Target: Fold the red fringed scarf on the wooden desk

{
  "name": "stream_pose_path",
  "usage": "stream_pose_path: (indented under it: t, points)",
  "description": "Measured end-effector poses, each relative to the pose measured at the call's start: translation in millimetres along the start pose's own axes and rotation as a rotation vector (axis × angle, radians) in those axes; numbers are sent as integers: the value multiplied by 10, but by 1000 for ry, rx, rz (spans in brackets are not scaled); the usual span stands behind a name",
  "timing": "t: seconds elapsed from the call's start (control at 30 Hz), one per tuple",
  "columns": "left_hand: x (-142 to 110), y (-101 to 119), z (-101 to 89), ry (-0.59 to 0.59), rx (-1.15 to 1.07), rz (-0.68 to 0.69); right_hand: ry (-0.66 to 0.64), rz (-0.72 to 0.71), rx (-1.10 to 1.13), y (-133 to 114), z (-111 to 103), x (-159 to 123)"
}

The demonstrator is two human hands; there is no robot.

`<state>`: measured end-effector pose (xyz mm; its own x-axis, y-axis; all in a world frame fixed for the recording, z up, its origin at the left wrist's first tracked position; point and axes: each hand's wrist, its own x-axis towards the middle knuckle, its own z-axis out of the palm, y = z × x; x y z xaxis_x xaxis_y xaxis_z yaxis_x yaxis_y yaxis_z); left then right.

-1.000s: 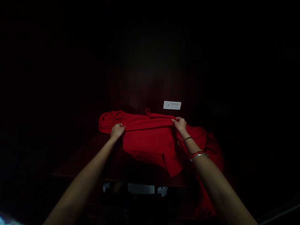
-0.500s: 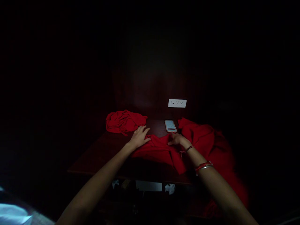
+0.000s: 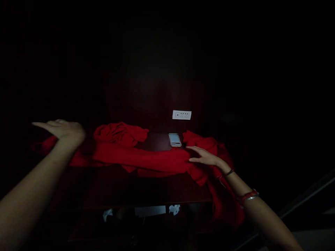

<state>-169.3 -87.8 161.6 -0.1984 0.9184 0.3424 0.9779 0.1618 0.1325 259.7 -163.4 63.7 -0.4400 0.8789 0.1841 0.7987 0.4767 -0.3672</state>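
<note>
A long red cloth stretches sideways across the dark table, with folds and loose ends along it. At the far left my left hand, bent at the wrist and slightly blurred, is raised with the cloth's left part bunched under its fingers. It appears to grip the cloth, though the underside of the hand is hidden. My right hand rests at the cloth's right part, fingers stretched and thumb apart. A crumpled red cloth bundle lies behind the stretched piece. More red cloth is heaped behind the right hand.
A phone with a lit screen lies at the back of the table. A white socket panel is on the wall. White items, including a flat one, sit below the table edge. The surroundings are very dark.
My left hand has swung far to the left, and the red cloth now stretches that way. The right hand has stayed near the cloth's right part. The view has shifted right.
</note>
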Motion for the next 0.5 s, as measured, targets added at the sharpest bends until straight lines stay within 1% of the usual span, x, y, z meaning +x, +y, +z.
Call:
stream_pose_path:
  t: [0.03, 0.07, 0.1, 0.13, 0.2, 0.23, 0.27, 0.3, 0.33, 0.37, 0.4, 0.43, 0.47, 0.5]
  points:
    - [-21, 14, -12, 97, 124, -94, -16, -18, -18, -9, 53, 76]
    - [-81, 95, 37, 147, 211, -81, -38, -15, -52, -18, 119, 162]
    - [-173, 229, 145, 136, 241, 44, -65, 9, -101, -26, 191, 249]
    - [-285, 398, 304, 3, 174, 340, -84, 49, -160, -31, 262, 326]
    - [-522, 752, 718, -156, 116, 616, -84, 140, -286, -26, 370, 424]
    - [-624, 899, 939, -295, 58, 736, -68, 181, -344, -11, 397, 436]
    - [-702, 1008, 1145, -397, 22, 800, -47, 220, -395, 14, 402, 424]
    - [-749, 1072, 1321, -479, 23, 811, -29, 259, -440, 49, 387, 390]
    - [-763, 1087, 1457, -518, 23, 818, -17, 301, -481, 94, 356, 338]
    - [-744, 1056, 1547, -510, 24, 810, -11, 346, -515, 145, 314, 274]
    - [-693, 981, 1590, -476, 42, 783, -7, 393, -544, 199, 265, 204]
    - [-615, 867, 1588, -413, 73, 730, -4, 437, -567, 253, 214, 134]
    - [-515, 720, 1548, -384, 134, 656, -4, 475, -583, 301, 167, 68]
    - [-396, 551, 1478, -346, 206, 532, -5, 509, -594, 341, 127, 12]
